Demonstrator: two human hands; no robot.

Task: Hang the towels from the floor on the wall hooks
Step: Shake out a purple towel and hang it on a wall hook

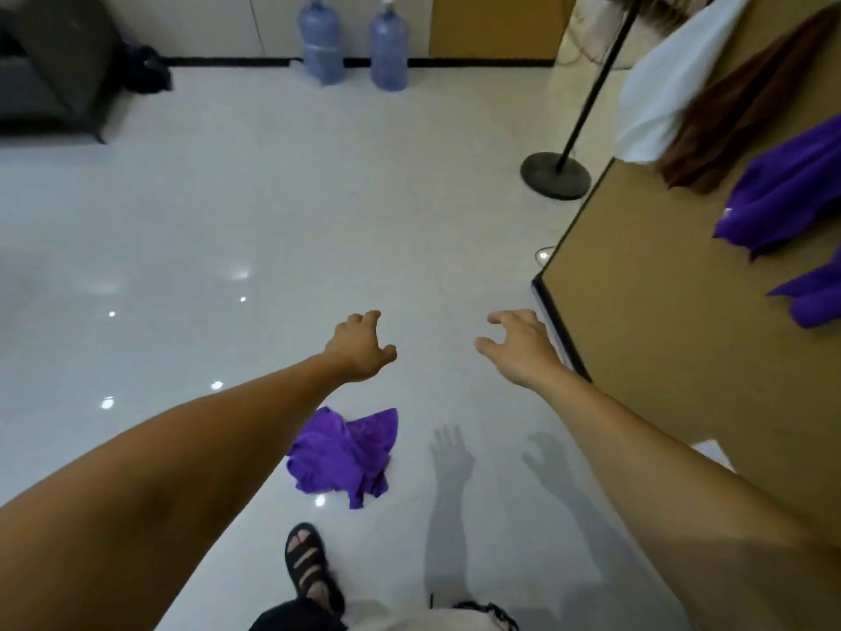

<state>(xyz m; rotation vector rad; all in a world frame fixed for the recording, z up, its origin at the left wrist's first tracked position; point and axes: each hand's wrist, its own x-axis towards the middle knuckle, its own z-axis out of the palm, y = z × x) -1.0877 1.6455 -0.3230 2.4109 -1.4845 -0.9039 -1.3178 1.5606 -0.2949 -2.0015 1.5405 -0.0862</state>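
Grey seat (pixel 50 75) fills the top left corner, with a dark bundle (pixel 145 75) on the floor just beside it. Two blue water jugs (pixel 321 43) (pixel 388 47) stand side by side against the far wall. Glossy white floor (pixel 182 220) spreads below them. The left hand (pixel 362 352) is stretched out above the floor, fingers loosely curled, holding nothing. Below it, on the tiles, lies a crumpled purple towel (pixel 343 457), apart from both hands. Nearer the bottom edge a foot in a black sandal (pixel 309 567) stands just behind the towel. The right hand (pixel 519 348) is held out level with the left, fingers relaxed and slightly spread, also empty; shadows of both hands fall on the floor to the right of the towel. Further back, a black stand (pixel 555 175) with a round base rests on the floor near the corner of a brown wall panel (pixel 682 311). On that panel hang a white towel (pixel 660 93), a brown towel (pixel 746 107) and, furthest right, two purple towels (pixel 782 193) (pixel 814 298), one below the other. What they hang from cannot be made out.
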